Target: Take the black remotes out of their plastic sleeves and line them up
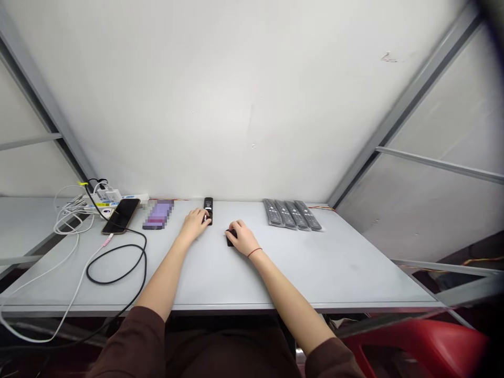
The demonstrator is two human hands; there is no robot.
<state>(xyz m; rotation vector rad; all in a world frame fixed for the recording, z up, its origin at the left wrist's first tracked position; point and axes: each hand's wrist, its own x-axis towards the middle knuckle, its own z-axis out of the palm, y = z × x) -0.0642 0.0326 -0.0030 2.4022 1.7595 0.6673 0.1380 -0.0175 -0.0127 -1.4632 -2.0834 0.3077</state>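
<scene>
Left of the table's middle lies a slim black remote control (208, 203), its back apparently facing up with a pale label. My left hand (195, 223) is at its near end, with bent fingers closed on it; a small shiny spot shows by the fingertips, too small to name. Nearer to me and further right, my right hand (243, 239) grips a small flat black piece (230, 242) at the tabletop. The fingers hide much of this piece. A red string circles the right wrist.
Several remotes in clear plastic (291, 215) lie side by side at the back right. At left are a black phone (121, 216), a phone with a blurred purple screen (159, 214), a power strip with chargers (110, 197), and looped cables (144, 257). A red stool (425, 341) stands below right.
</scene>
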